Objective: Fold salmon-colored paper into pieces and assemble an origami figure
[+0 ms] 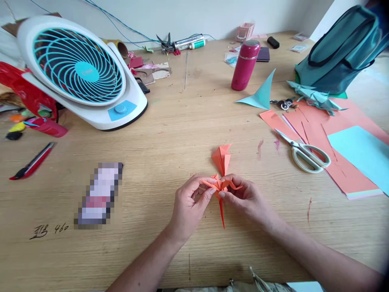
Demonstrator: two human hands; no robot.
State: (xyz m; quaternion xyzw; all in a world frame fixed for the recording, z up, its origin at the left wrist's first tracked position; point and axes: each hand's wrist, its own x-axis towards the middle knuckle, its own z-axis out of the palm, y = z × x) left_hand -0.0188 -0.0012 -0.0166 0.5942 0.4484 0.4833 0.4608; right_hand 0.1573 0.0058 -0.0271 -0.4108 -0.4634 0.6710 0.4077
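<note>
Between my two hands is a folded orange origami figure (221, 185), with thin points reaching left and right and a long narrow point toward me. My left hand (191, 198) pinches its left side between thumb and fingers. On the opposite side, my right hand (240, 192) grips it close to the centre, thumb tip near the other thumb. A fan-like pleated orange part (222, 157) stands out just beyond the fingers; whether it joins the figure, I cannot tell. The fingers hide some of the folds.
White scissors (306, 155) lie on orange paper sheets (355, 178) at right, near a folded teal paper (261, 93), teal origami (319, 97) and keys (285, 104). A magenta bottle (245, 67) stands behind. Leftward are a fan (121, 111), a box cutter (33, 161) and a blurred phone (100, 192).
</note>
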